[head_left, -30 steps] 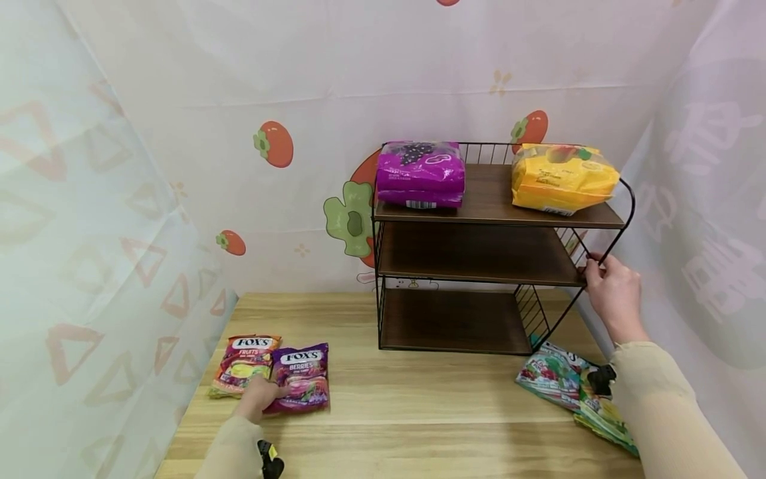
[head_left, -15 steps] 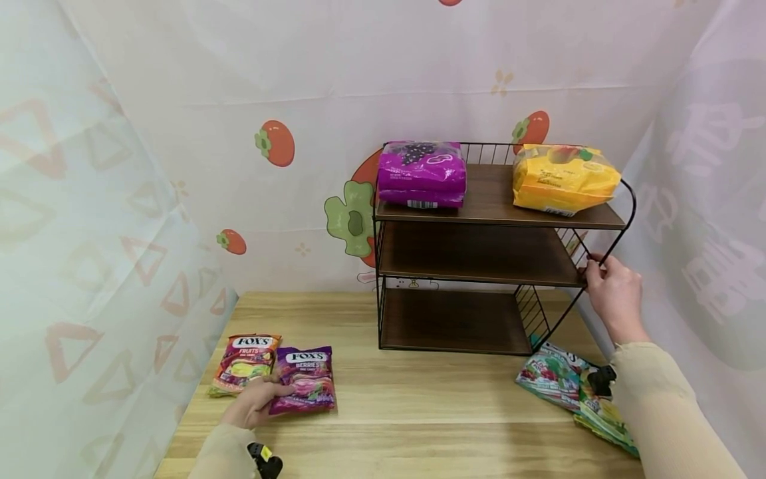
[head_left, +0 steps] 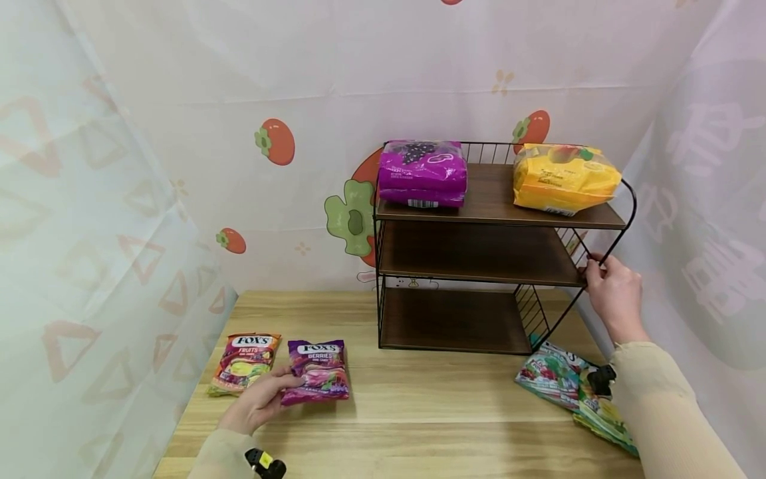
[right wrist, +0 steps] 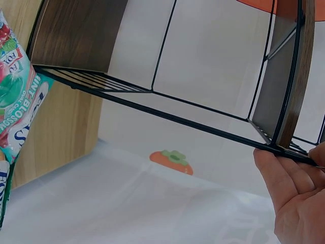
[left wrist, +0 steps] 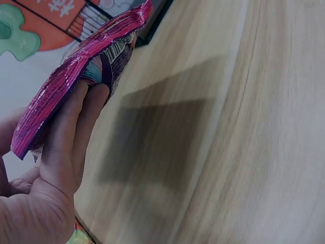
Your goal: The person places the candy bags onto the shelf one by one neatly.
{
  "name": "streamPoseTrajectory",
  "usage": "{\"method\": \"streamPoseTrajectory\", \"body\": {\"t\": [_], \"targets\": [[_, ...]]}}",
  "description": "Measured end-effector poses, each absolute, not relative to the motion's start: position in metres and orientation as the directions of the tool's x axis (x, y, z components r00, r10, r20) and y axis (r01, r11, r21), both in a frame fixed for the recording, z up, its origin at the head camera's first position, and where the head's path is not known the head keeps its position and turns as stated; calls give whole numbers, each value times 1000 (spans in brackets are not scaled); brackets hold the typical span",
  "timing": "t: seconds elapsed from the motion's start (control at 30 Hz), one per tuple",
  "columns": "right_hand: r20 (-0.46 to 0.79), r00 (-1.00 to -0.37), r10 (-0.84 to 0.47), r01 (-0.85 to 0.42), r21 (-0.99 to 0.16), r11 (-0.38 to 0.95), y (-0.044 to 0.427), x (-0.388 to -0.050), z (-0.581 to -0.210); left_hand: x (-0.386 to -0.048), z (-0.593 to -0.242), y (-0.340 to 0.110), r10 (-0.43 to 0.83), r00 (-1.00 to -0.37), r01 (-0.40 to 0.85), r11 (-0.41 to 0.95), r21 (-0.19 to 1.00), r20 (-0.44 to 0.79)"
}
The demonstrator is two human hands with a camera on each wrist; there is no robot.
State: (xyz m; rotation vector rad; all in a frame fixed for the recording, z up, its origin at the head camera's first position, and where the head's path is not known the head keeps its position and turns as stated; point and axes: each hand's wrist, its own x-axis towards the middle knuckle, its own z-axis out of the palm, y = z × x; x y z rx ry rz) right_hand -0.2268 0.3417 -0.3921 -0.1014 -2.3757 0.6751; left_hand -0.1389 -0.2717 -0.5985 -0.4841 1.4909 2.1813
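Note:
Between thumb and fingers, my left hand (head_left: 258, 401) pinches the purple Fox's Berries candy bag (head_left: 317, 374) by its left side. In the left wrist view that candy bag (left wrist: 84, 71) is lifted off the wood, its shadow falling on the tabletop below. My right hand (head_left: 616, 296) grips the right side of a three-tier black wire rack (head_left: 479, 249) at the middle shelf. The right wrist view has the fingers of my right hand (right wrist: 297, 188) around the rack's frame (right wrist: 193, 119) at a shelf corner.
An orange Fox's Fruits bag (head_left: 247, 359) lies left on the wooden table (head_left: 419, 439). Purple (head_left: 421, 174) and yellow (head_left: 562, 179) packages sit on the rack's top shelf. Green candy bags (head_left: 553, 376) lie beside my right forearm. Printed cloth walls (head_left: 299, 253) enclose the table.
My left hand has picked up the Berries candy bag and moved it right and up from the table. My right hand stays on the rack.

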Motion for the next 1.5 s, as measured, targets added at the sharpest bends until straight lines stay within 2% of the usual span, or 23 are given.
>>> {"method": "streamPoseTrajectory", "body": {"t": [0.47,1.03,1.5], "targets": [[569,-786,243,-92,-495,864,341,-226,-391,-138,-572,-247,308,-865,-500,-448,741,-397],[594,-771,231,-114,-485,867,339,-225,-392,-131,-536,-218,310,-878,-476,-473,742,-366],[590,-773,232,-118,-494,861,339,-224,-392,-127,-509,-196,360,-875,-469,-469,749,-323]]}}
